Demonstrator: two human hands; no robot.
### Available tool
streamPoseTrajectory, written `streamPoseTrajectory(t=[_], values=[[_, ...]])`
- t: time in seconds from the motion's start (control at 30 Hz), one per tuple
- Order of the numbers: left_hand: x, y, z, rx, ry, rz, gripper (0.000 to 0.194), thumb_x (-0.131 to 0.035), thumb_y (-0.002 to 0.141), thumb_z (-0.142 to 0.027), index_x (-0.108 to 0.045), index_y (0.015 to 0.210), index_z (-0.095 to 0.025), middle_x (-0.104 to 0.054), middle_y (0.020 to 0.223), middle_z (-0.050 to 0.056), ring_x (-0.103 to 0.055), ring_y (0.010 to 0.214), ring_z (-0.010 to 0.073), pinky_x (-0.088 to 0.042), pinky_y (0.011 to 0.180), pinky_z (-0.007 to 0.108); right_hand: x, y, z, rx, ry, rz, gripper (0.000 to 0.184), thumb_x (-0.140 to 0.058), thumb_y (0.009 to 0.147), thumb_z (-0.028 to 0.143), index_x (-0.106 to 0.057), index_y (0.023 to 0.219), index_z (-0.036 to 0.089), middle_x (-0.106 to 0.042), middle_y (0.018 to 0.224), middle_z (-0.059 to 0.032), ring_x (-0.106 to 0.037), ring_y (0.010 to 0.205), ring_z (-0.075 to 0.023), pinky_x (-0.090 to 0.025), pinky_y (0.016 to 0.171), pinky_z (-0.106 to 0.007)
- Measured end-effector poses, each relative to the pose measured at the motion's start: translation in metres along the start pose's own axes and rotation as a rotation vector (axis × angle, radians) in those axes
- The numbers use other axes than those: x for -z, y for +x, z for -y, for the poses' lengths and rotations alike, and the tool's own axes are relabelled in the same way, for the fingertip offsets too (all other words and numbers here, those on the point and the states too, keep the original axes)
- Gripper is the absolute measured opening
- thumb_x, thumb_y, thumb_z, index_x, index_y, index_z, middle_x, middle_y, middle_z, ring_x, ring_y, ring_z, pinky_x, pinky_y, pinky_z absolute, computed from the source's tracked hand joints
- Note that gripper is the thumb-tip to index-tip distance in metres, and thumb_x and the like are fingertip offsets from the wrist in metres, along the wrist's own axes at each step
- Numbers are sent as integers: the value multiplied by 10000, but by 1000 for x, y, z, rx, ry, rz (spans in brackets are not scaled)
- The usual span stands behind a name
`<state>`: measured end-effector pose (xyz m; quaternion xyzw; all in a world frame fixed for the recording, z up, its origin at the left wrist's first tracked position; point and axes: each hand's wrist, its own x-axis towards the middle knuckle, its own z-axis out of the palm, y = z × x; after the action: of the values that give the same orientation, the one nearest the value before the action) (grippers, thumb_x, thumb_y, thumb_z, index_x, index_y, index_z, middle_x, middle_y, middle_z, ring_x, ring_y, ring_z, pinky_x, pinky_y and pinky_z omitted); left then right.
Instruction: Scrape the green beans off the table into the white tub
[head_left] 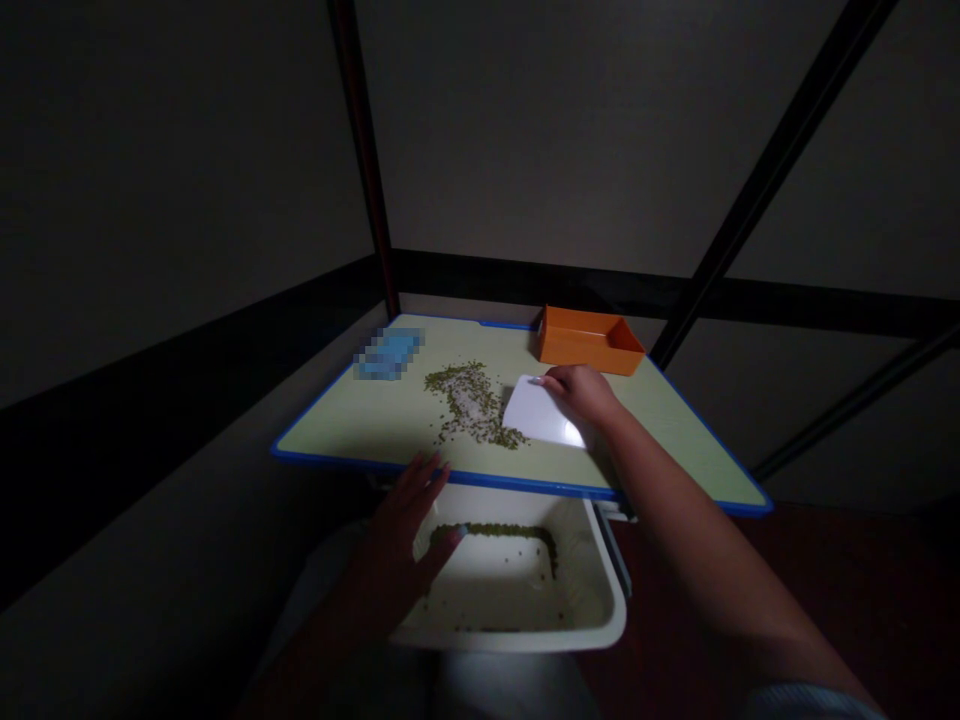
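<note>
My right hand [586, 392] grips a flat white plastic scraper [534, 412], which is held low over the pale table top [675, 440]. Just left of the scraper's edge lies a spread of small green beans [450, 380] mixed with whitish grains [469, 400]. My left hand [405, 525] has its fingers spread and holds nothing; its fingertips are by the blue front edge of the table. Below that edge is a white plastic basin [611, 625], partly covered by my left hand. Inside it, a line of green beans [510, 530] lies along the far side, with a few scattered ones.
An orange open-topped box [574, 350] stands at the back right of the table. A blurred-out blue item [390, 354] lies at the back left. Walls with dark strips close in behind and to the left of the table.
</note>
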<state>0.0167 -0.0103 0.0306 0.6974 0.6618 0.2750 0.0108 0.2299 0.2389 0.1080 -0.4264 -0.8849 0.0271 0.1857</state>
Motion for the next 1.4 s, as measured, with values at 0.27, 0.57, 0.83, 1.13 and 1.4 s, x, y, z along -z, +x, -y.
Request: streamPoseTrajectory(t=[0.27,0.57,0.83,1.13,1.4], values=[[1,0,-1,4,6,-6,570,-470,856,-453,-335,1375,-258,-393,1463,57,-304,1378,248,-379,1081,464,2,-1,-1,-7,34,-19,393,-421,896,450,-708,859,185,-697,791,-78,-567,663,-168,-296,553,-257],[-1,-1,-1,0,-3,-10,570,-461,859,-456,-324,1380,-270,-391,1464,50,-303,1379,246,-376,1081,470,10,-1,-13,-84,26,-73,422,-409,886,463,-706,870,164,-697,816,-91,-575,698,-179,-296,552,-257],[0,-1,-1,8,-18,-9,590,-490,845,-434,-307,1387,-289,-374,1473,48,-309,1375,258,-368,1083,480,9,-2,-14,-73,254,-54,521,-404,837,570,-629,652,138,-562,573,-24,-441,533,-120,-268,499,-247],[0,-1,-1,14,-2,0,579,-472,851,-450,-324,1381,-269,-387,1467,56,-302,1379,257,-370,1083,480,-1,-3,2,-1,357,36,559,-387,800,657,-491,535,175,-387,488,28,-312,480,-93,-220,481,-253],[1,-1,-2,12,6,9,579,-453,860,-463,-317,1385,-258,-380,1470,59,-296,1382,248,-365,1087,468,-3,-2,2,10,303,70,514,-409,820,587,-478,517,178,-365,480,30,-317,480,-94,-216,488,-258]])
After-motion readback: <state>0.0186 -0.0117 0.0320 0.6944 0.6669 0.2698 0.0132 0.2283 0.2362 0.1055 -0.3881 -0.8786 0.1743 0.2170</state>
